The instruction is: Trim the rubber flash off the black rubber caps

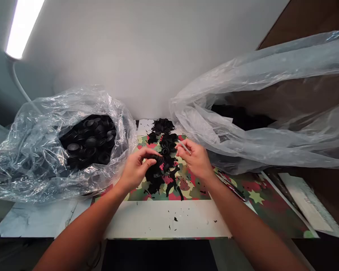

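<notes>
My left hand [136, 168] pinches a ribbed black round part [159, 158] between thumb and fingers, over the middle of the work surface. A thin grey stick-like tool [184, 146] is gripped in my right hand [197, 161], a short way to the right; its tip points up and left, and its exact kind does not show. Between and beyond the hands lie black round parts [165, 145] and a heap of black scraps [163, 125]. More black strips [173, 180] are scattered nearer to me on the camouflage-patterned sheet [197, 192].
At left a clear plastic bag [45, 150] stands open, with many ribbed black parts [92, 143] inside. Another large plastic bag [209, 128] at right holds dark material [243, 116]. A lamp [24, 28] shines upper left. Small crumbs dot the pale front strip [164, 218].
</notes>
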`<state>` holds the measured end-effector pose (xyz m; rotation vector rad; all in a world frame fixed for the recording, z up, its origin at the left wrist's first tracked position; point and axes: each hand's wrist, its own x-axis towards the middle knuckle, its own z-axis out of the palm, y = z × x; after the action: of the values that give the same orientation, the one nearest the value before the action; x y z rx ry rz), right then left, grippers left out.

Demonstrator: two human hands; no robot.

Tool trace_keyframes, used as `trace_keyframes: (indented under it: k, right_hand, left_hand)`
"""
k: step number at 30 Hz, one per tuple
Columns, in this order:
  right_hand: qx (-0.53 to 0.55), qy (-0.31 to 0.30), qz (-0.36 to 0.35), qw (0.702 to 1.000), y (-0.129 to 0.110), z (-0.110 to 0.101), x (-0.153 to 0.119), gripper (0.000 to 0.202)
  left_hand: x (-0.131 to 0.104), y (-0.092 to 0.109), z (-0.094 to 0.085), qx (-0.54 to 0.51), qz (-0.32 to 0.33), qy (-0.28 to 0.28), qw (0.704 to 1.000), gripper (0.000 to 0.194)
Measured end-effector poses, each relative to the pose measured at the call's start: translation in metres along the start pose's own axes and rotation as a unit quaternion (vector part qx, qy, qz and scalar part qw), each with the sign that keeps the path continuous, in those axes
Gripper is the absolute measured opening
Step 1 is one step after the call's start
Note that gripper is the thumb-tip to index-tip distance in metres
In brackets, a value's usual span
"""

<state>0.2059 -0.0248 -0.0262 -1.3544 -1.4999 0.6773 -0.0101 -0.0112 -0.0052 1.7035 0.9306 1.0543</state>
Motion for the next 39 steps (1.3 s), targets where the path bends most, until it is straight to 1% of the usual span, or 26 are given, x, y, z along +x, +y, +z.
trace_keyframes:
  k: [2, 3, 5, 7, 9, 11, 13, 14, 15, 18, 20, 25, 30, 32, 33, 36, 38, 39]
  right_hand:
    - [0.033, -0.047, 0.006, 0.998, -0.001, -0.002, -0.002, 0.03]
    - [0.052, -0.067, 0.009, 0.996, -0.003, -0.001, -0.004, 0.031]
    - [0.106, -0.086, 0.027, 0.99, -0.009, 0.004, -0.008, 0.027]
    - [0.166, -0.094, 0.05, 0.98, -0.015, 0.011, -0.012, 0.026]
    - [0.205, -0.088, 0.072, 0.972, -0.018, 0.016, -0.015, 0.028]
    - [0.23, -0.081, 0.095, 0.965, -0.018, 0.018, -0.016, 0.029]
    - [0.249, -0.078, 0.114, 0.959, -0.017, 0.019, -0.017, 0.03]
    - [0.256, -0.078, 0.12, 0.956, -0.017, 0.018, -0.018, 0.03]
    - [0.263, -0.076, 0.125, 0.954, -0.017, 0.018, -0.019, 0.031]
    - [0.29, -0.06, 0.135, 0.946, -0.018, 0.016, -0.021, 0.032]
    - [0.31, -0.05, 0.151, 0.937, -0.02, 0.016, -0.022, 0.034]
    - [0.342, -0.047, 0.183, 0.921, -0.025, 0.013, -0.022, 0.037]
    - [0.348, -0.056, 0.193, 0.916, -0.026, 0.013, -0.023, 0.038]
    - [0.338, -0.065, 0.188, 0.92, -0.024, 0.013, -0.023, 0.04]
    - [0.329, -0.071, 0.178, 0.925, -0.023, 0.013, -0.023, 0.041]
    - [0.291, -0.066, 0.143, 0.943, -0.02, 0.012, -0.022, 0.048]
    - [0.264, -0.072, 0.125, 0.954, -0.017, 0.012, -0.02, 0.053]
    - [0.254, -0.091, 0.111, 0.957, -0.015, 0.012, -0.019, 0.053]
  left_hand:
    - [0.002, -0.003, 0.0, -0.066, -0.008, 0.005, 0.998, 0.018]
    - [0.002, -0.005, 0.0, -0.088, -0.012, 0.006, 0.996, 0.021]
    - [0.003, -0.007, 0.002, -0.108, -0.015, 0.004, 0.994, 0.022]
    - [0.002, -0.008, 0.005, -0.107, -0.013, -0.005, 0.994, 0.024]
    - [0.001, -0.007, 0.009, -0.086, 0.0, -0.004, 0.996, 0.026]
    - [-0.001, -0.006, 0.012, -0.045, 0.014, 0.011, 0.999, 0.028]
    - [-0.003, -0.005, 0.014, -0.014, 0.01, 0.027, 0.999, 0.027]
    - [-0.003, -0.004, 0.015, -0.016, -0.003, 0.03, 0.999, 0.027]
    - [-0.004, -0.004, 0.016, -0.032, -0.022, 0.03, 0.999, 0.027]
    - [-0.004, -0.003, 0.016, -0.121, -0.083, 0.029, 0.989, 0.03]
    - [-0.003, -0.002, 0.016, -0.163, -0.104, 0.033, 0.981, 0.031]
    - [-0.002, 0.001, 0.016, -0.195, -0.103, 0.044, 0.974, 0.03]
    - [-0.003, 0.0, 0.016, -0.197, -0.095, 0.033, 0.975, 0.028]
    - [-0.003, 0.0, 0.014, -0.176, -0.078, 0.024, 0.981, 0.027]
    - [-0.003, 0.0, 0.012, -0.153, -0.058, 0.018, 0.986, 0.027]
    - [-0.002, 0.0, 0.002, -0.028, 0.047, -0.022, 0.998, 0.023]
    - [-0.001, 0.001, -0.005, 0.05, 0.109, -0.052, 0.991, 0.025]
    - [-0.001, 0.001, -0.008, 0.077, 0.126, -0.063, 0.987, 0.029]
